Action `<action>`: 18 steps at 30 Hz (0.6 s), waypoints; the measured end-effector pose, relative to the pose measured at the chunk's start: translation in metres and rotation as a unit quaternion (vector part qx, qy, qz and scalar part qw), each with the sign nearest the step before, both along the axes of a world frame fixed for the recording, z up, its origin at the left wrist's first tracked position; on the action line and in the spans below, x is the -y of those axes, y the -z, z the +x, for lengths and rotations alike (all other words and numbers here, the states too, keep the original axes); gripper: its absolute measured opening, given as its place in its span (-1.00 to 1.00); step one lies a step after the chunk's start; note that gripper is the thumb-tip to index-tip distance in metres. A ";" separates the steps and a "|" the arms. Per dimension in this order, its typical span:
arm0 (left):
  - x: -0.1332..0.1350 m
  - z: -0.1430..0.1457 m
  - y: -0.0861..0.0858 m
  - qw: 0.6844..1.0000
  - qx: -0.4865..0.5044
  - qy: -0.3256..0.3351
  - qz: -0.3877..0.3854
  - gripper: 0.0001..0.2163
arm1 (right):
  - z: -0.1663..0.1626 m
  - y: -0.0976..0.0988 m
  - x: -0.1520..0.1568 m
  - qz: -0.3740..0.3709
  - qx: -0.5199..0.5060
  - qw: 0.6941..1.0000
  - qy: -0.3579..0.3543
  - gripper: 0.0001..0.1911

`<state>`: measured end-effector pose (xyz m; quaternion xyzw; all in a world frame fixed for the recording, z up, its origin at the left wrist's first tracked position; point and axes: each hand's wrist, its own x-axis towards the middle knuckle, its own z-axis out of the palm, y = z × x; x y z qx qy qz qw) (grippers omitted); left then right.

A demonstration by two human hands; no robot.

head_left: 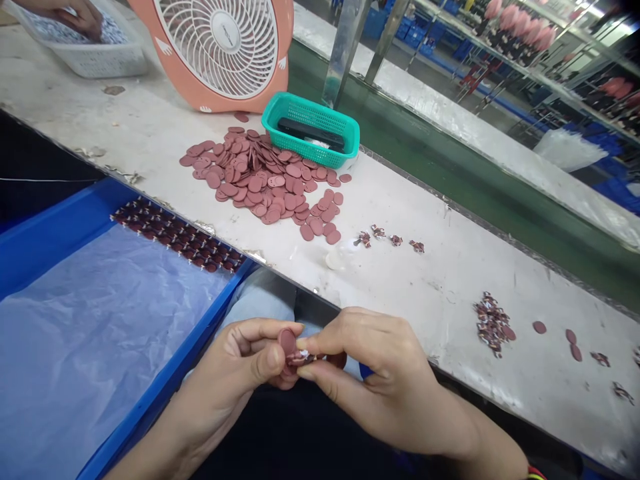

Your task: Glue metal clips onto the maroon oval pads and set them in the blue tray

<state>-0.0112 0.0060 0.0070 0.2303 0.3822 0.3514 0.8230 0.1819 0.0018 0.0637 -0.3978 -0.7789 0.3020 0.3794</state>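
Disc [287, 341]: reddish-brown and round, up off the bench, pinched between both hands low in the middle of the view, just in front of the bench edge
Blue bin [55, 230]: far left, tucked below the bench, its near wall running down towards the left forearm
Plastic sheet [90, 347]: pale and crinkled, lining the bin
Dark red pieces [175, 233]: lined up in tidy rows along the bin's upper edge, right against the bench
White basket [100, 60]: top left corner of the bench, and another person's hand [75, 15] is inside it
Fan [223, 43]: salmon body, white grille, standing on the bench behind the pile
Left hand [240, 367]: curled in, thumb and forefinger clamped on the disc, the other fingers folded under
Pile of discs [260, 177]: a big loose spread of the same reddish-brown rounds, between the fan and the bench's near edge, brushing the teal basket
Teal basket [345, 127]: just right of the fan, a dark flat object [310, 132] lying in it
Small fitting [301, 358]: tiny, brown with pale glints, pressed to the lower edge of the disc; too small to tell more
Right hand [373, 363]: thumb and forefinger nipped tight on the small fitting, fingertips meeting the left hand's
Scattered bits [387, 238]: a short string of small pieces on the bench, right of the pile
Bench [440, 287]: worn whitish top, running diagonally across
Heap of fittings [491, 323]: compact little mound further right
Loose discs [539, 327]: a few singles just beyond the heap
Green belt [450, 167]: runs along behind the bench
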 end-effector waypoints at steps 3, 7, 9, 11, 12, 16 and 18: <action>0.002 -0.002 -0.004 1.000 -0.010 0.002 0.023 -0.78 | 0.000 -0.001 0.003 0.011 -0.005 1.000 -0.017 -0.89; 0.004 -0.004 -0.009 0.999 -0.023 0.006 0.034 -0.74 | 0.002 -0.003 0.006 0.028 -0.007 0.999 -0.041 -0.86; 0.004 -0.004 -0.011 0.999 -0.020 0.004 0.038 -0.73 | 0.002 -0.004 0.007 0.031 -0.008 0.999 -0.043 -0.87; 0.004 -0.004 -0.011 0.999 -0.011 0.000 0.036 -0.74 | 0.003 -0.005 0.007 0.028 -0.006 0.999 -0.044 -0.88; 0.003 -0.003 -0.012 0.999 -0.010 -0.003 0.033 -0.74 | 0.003 -0.005 0.006 0.027 -0.007 0.999 -0.044 -0.88; 0.001 -0.002 -0.011 1.000 -0.005 0.003 0.027 -0.73 | 0.003 -0.006 0.003 0.027 -0.007 0.999 -0.032 -0.88; 0.000 -0.002 -0.010 1.000 0.003 0.005 0.025 -0.74 | 0.003 -0.006 0.001 0.031 -0.006 0.999 -0.026 -0.89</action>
